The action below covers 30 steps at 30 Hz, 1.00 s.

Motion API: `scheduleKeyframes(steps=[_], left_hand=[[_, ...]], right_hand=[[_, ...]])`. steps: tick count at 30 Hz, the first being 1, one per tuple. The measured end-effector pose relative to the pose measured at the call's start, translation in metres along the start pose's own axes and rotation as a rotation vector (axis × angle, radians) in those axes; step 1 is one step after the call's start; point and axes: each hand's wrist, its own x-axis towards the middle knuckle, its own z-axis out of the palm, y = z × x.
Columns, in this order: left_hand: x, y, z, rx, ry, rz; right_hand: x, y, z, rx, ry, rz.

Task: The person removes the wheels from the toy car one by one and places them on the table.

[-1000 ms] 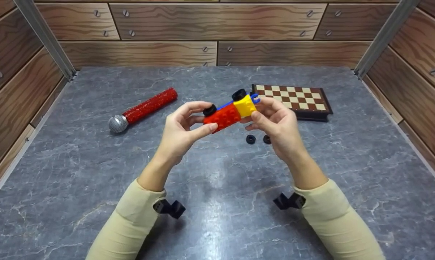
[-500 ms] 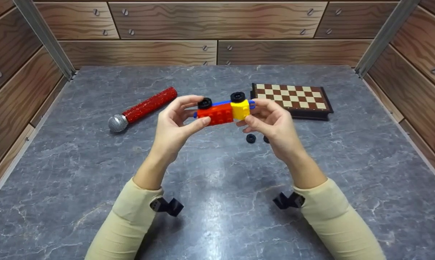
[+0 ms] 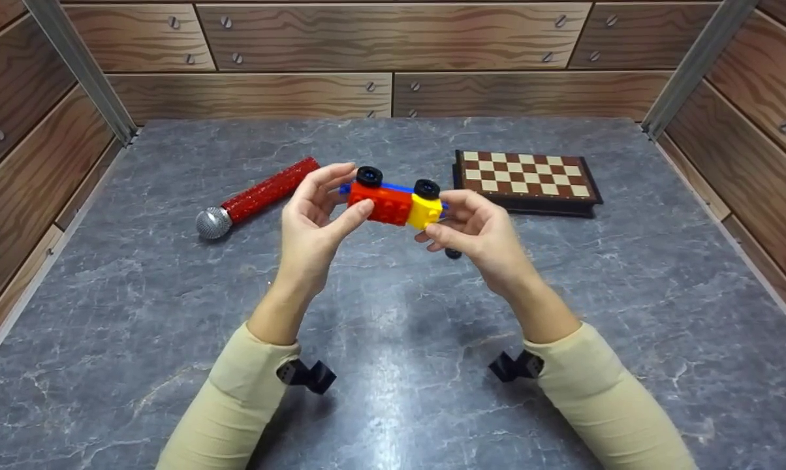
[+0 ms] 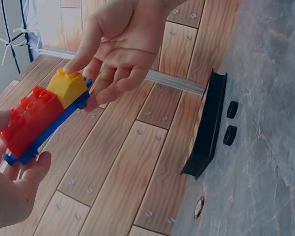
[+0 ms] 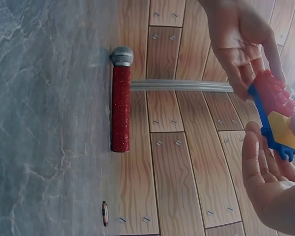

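Observation:
A toy car (image 3: 393,201) of red and yellow bricks on a blue base, with two black wheels on its far side, is held above the table. My left hand (image 3: 338,196) pinches its red end between thumb and fingers. My right hand (image 3: 448,217) grips its yellow end. The left wrist view shows the car (image 4: 39,115) between the left hand (image 4: 14,189) and the right hand (image 4: 118,49). In the right wrist view the car (image 5: 274,105) sits between the right hand (image 5: 265,172) and the left hand (image 5: 240,44).
A red glitter microphone (image 3: 256,196) with a silver head lies on the grey table (image 3: 393,391) to the left. A chessboard (image 3: 527,177) lies at the back right. Two loose black wheels (image 4: 230,123) lie near it; one wheel (image 3: 454,253) peeks out under my right hand. Wooden walls surround the table.
Both hands have turned the car: its yellow end dropped and its red end rose. The car has shifted slightly left, and my right hand now hides one loose wheel.

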Motion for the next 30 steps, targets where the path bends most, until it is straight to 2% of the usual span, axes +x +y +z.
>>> scheduleKeyframes(steps=[6,12,17,24,30], left_hand=[[-0.001,-0.004,0.007,-0.078,0.11,-0.067],[-0.003,-0.006,0.01,-0.129,0.167,-0.107],[-0.004,-0.005,0.009,-0.166,0.187,-0.109],[-0.002,-0.002,0.005,-0.138,0.189,-0.069],[-0.001,-0.002,0.005,-0.082,0.164,-0.03]], right_hand=[[0.0,0.005,0.002,0.014,0.017,-0.028],[0.0,0.01,0.004,0.021,0.011,-0.004],[0.002,0.011,0.006,0.002,-0.018,0.038],[0.002,0.011,0.002,-0.037,-0.072,0.141],[0.002,0.006,-0.002,-0.063,-0.043,0.105]])
